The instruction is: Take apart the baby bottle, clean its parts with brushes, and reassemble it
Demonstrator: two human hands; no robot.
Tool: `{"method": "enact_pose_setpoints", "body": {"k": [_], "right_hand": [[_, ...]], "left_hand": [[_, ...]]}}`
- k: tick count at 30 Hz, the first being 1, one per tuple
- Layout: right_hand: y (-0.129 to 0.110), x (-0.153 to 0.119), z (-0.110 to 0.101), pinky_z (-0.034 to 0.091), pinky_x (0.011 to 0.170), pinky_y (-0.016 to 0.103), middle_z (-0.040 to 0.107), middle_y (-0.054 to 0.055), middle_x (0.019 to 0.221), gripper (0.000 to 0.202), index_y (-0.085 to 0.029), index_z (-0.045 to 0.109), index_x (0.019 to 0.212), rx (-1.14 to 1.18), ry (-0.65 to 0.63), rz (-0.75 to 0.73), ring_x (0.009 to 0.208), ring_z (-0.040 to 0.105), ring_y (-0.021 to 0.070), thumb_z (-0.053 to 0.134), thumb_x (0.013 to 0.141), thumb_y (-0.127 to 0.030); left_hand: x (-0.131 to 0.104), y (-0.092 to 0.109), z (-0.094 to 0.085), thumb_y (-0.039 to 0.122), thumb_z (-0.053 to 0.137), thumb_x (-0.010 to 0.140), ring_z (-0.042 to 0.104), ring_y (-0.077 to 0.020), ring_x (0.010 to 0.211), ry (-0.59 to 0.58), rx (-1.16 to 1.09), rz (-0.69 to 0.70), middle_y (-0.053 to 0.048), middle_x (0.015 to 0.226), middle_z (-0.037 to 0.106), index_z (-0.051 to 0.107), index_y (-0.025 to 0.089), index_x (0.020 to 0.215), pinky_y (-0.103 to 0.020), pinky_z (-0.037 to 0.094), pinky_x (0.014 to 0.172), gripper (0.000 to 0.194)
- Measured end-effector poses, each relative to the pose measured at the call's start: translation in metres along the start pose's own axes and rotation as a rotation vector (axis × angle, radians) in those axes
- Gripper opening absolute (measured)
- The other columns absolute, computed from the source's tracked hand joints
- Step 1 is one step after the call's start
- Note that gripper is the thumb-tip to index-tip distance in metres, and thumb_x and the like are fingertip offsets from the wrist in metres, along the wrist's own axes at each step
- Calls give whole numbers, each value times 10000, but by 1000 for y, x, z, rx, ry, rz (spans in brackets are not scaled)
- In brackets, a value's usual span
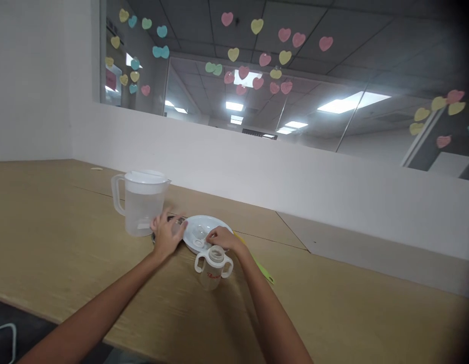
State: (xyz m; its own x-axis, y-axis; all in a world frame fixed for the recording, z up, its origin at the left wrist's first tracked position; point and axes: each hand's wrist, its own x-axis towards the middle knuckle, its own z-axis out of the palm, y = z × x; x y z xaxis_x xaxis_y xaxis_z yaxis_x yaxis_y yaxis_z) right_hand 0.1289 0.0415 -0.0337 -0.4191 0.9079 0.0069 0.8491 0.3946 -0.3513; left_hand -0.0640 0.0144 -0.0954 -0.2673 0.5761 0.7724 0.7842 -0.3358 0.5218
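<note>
My left hand [168, 236] is open, its fingers spread and a little blurred, over a dark-rimmed item [154, 237] that it mostly hides. My right hand [222, 237] reaches over a white plate [215, 221] with its fingers pinched together at the plate's inside. What they pinch, if anything, is too small to make out. On the plate lie a clear dome-shaped cover [200, 231] and a small white ring-like part [198, 243]. In front of the plate a baby bottle [211, 275] with two white handles and red lettering stands upright, its top uncovered.
A clear pitcher [143, 207] with a white lid stands left of the plate, close to my left hand. A yellow-green handle [265, 273] sticks out beside my right forearm. The wooden table [351, 303] meets a white wall below a window with heart-shaped notes.
</note>
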Motion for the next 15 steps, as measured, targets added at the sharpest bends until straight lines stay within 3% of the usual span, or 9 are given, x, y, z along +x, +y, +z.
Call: {"method": "enact_pose_setpoints", "body": {"k": [4, 7, 8, 11, 15], "right_hand": [[1, -2, -11, 424, 622, 202, 699, 56, 757, 206, -132, 721, 892, 24, 6, 16, 637, 612, 124, 552, 795, -201], [-3, -11, -25, 420, 551, 201, 688, 67, 753, 256, -129, 700, 914, 52, -2, 5, 600, 601, 122, 530, 845, -307], [-6, -16, -31, 417, 524, 199, 685, 73, 764, 305, -131, 693, 922, 67, -14, -4, 597, 599, 123, 511, 861, -367], [-20, -35, -48, 424, 464, 197, 673, 94, 830, 454, -140, 667, 987, 156, -124, -18, 581, 591, 127, 505, 835, -536], [-39, -56, -58, 467, 461, 188, 635, 87, 1002, 745, -196, 535, 1233, 172, -294, -6, 587, 578, 106, 745, 599, -526]], "left_hand": [[21, -27, -17, 380, 435, 876, 371, -258, 1249, 506, -109, -185, -110, 1346, 410, 553, 210, 1214, -442, 214, 1075, 396], [36, -65, -20, 300, 443, 849, 454, -222, 1168, 715, -232, -468, -129, 1268, 476, 480, 153, 1261, -375, 318, 1035, 439], [39, -78, -20, 272, 435, 840, 488, -212, 1129, 735, -268, -569, -135, 1263, 484, 458, 137, 1268, -358, 354, 1009, 449], [44, -110, -17, 243, 396, 836, 543, -234, 1063, 731, -294, -698, -170, 1187, 540, 423, 85, 1263, -393, 406, 955, 457], [42, -136, -14, 261, 403, 832, 560, -261, 1052, 643, -318, -682, -167, 1078, 595, 442, 79, 1220, -434, 414, 943, 430]]}}
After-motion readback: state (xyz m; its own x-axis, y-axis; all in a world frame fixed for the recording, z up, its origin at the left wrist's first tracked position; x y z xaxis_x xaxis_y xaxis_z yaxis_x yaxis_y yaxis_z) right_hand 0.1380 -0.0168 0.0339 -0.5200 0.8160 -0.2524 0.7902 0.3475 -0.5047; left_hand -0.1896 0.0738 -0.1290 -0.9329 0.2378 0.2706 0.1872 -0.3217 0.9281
